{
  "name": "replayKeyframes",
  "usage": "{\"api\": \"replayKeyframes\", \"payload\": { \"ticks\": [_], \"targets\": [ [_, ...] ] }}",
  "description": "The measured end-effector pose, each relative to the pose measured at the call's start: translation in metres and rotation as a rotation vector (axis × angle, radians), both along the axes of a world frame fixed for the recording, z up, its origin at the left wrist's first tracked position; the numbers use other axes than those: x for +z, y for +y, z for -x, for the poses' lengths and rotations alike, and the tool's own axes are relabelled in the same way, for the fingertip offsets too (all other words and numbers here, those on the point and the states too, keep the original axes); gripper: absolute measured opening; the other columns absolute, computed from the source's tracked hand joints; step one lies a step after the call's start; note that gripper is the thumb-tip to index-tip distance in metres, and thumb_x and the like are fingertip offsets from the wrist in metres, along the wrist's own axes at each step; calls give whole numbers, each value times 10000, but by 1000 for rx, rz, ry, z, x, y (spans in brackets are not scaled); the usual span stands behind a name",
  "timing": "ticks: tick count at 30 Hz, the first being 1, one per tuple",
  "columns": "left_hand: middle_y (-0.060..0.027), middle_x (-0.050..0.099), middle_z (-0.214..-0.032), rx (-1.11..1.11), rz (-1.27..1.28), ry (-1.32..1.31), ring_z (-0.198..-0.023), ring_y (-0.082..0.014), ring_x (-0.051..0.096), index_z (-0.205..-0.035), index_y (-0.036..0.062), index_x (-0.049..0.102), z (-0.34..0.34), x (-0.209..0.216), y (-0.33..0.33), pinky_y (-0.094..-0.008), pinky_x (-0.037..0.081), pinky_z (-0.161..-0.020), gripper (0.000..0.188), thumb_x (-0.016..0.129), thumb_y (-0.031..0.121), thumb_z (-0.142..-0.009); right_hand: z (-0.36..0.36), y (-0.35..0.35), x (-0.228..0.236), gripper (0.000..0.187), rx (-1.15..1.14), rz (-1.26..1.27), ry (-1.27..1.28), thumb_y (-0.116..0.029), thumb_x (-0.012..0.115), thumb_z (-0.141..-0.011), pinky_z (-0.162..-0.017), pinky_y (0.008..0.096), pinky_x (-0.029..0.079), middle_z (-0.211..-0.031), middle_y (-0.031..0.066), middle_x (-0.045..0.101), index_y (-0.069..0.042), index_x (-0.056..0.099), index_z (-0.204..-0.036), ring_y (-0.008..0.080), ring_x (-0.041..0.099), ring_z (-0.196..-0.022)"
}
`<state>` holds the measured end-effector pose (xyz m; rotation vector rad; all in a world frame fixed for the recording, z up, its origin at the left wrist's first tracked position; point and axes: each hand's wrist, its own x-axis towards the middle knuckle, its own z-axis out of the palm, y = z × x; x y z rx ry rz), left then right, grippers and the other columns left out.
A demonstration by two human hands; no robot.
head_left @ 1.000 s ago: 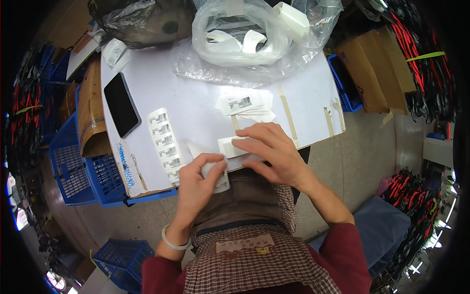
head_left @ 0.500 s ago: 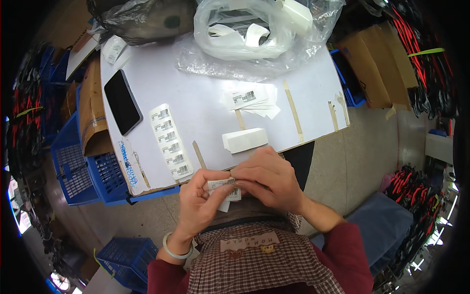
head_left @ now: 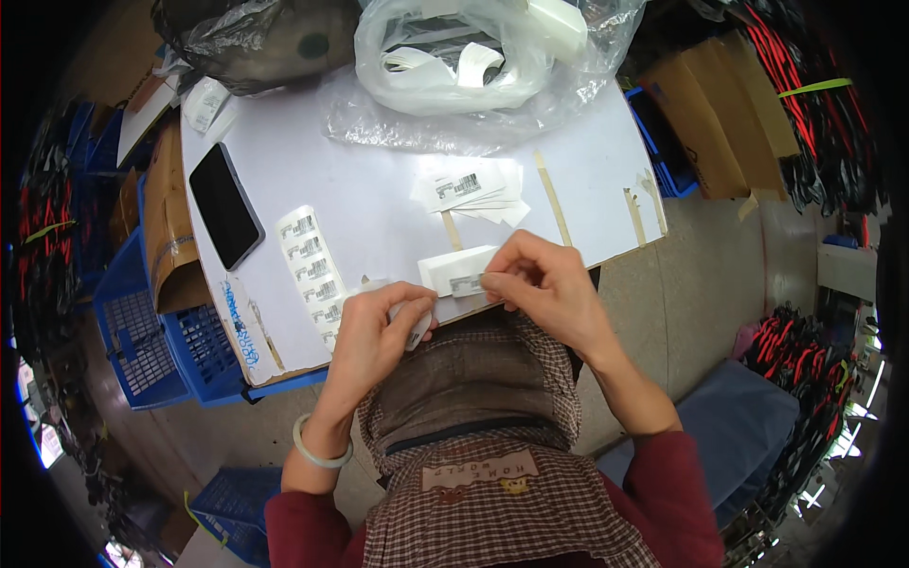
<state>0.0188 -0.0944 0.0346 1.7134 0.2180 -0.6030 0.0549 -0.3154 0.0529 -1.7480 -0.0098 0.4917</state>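
Observation:
My right hand [head_left: 542, 284] pinches one end of a barcode label [head_left: 464, 284] between thumb and forefinger. The label lies over the front part of a stack of blank white cards [head_left: 443, 267] by the table's near edge; whether it is stuck down I cannot tell. Just left of it, my left hand [head_left: 374, 331] is closed on a folded strip of labels [head_left: 417, 333], mostly hidden by the fingers. A sheet with a column of barcode labels [head_left: 310, 270] lies beyond that hand. Farther back is a fanned pile of white cards [head_left: 473, 189], the top one bearing a barcode label.
A dark phone [head_left: 227, 206] lies at the table's left. Clear plastic bags [head_left: 417, 99] holding white label strips stand at the back, beside a black bag [head_left: 256, 43]. Blue crates [head_left: 142, 322] and a cardboard box [head_left: 175, 237] stand left, another box [head_left: 705, 118] right.
My hands have come apart. The right one has moved forward to the card stack with a label, while the left keeps the label strip, slightly farther forward. The view has shifted a little.

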Motion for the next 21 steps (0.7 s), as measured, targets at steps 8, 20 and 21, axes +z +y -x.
{"api": "replayKeyframes", "payload": {
  "ticks": [8,20,21],
  "targets": [
    [-56,628,-560,-69,-319,-71,-514,-71,544,-755,-54,711,-18,-12,-9,-240,413,-470,273,680,194,-865,-9,11,-14,118,72,119,-22,-50,685,-828,-517,265,476,-624,90,655,27,611,-778,128,624,-544],
    [-49,630,-572,-36,-291,-71,-522,-75,542,-755,-55,706,-16,-13,-7,-242,417,-481,270,679,193,-858,-10,17,-14,121,79,210,-36,-67,693,-825,-528,259,479,-615,81,654,21,627,-777,129,624,-549],
    [-48,630,-572,-37,-286,-71,-520,-75,542,-755,-54,706,-17,-13,-7,-243,417,-479,273,681,197,-859,-9,18,-14,138,63,212,-43,-78,703,-808,-534,283,498,-600,97,653,20,621,-757,162,645,-538]
  ]
}}
